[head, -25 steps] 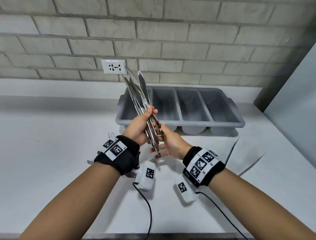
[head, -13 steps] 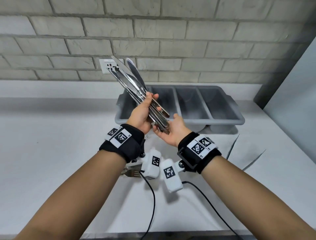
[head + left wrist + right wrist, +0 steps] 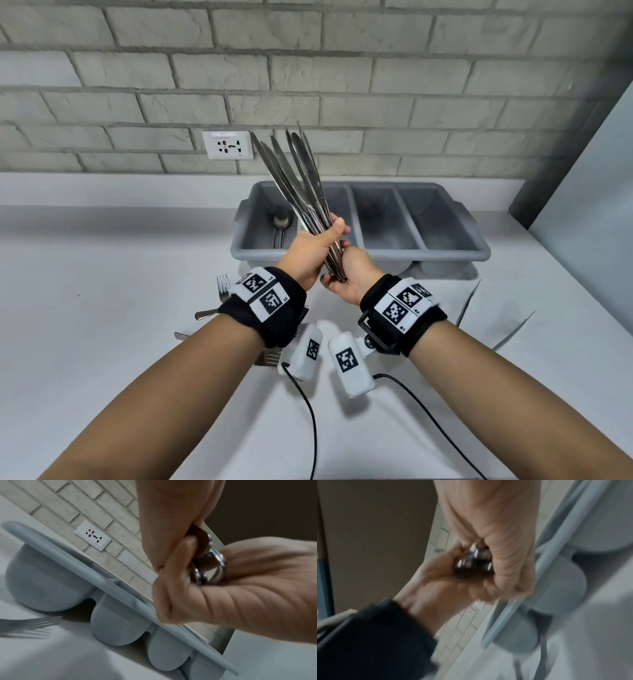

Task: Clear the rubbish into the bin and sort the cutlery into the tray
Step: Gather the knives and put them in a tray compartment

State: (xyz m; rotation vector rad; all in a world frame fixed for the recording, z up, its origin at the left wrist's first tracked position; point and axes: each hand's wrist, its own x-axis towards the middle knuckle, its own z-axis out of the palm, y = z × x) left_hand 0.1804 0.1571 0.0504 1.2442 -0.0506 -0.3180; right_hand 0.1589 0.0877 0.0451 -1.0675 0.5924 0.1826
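I hold a bundle of several steel table knives [image 3: 298, 178] upright in front of the grey cutlery tray [image 3: 359, 255], blades fanned out and pointing up. My left hand [image 3: 315, 246] grips the handles around their middle. My right hand [image 3: 352, 274] cups the handle ends from below, fingers curled round them. In the left wrist view the rounded handle ends [image 3: 217, 563] press into the right palm [image 3: 257, 588]. The blurred right wrist view shows those ends [image 3: 472, 561] between both hands. Spoons [image 3: 281, 222] lie in the tray's leftmost compartment.
Several forks [image 3: 223, 284] lie on the white counter, partly hidden under my left wrist. The tray stands against the back ledge below a brick wall with a socket [image 3: 227, 145]. A grey panel [image 3: 582, 205] bounds the counter on the right. Two cables trail towards the front edge.
The knife bundle swung from leaning left to more upright, and its blades have fanned out. My right hand went from a flat palm under the handle ends to cupping them.
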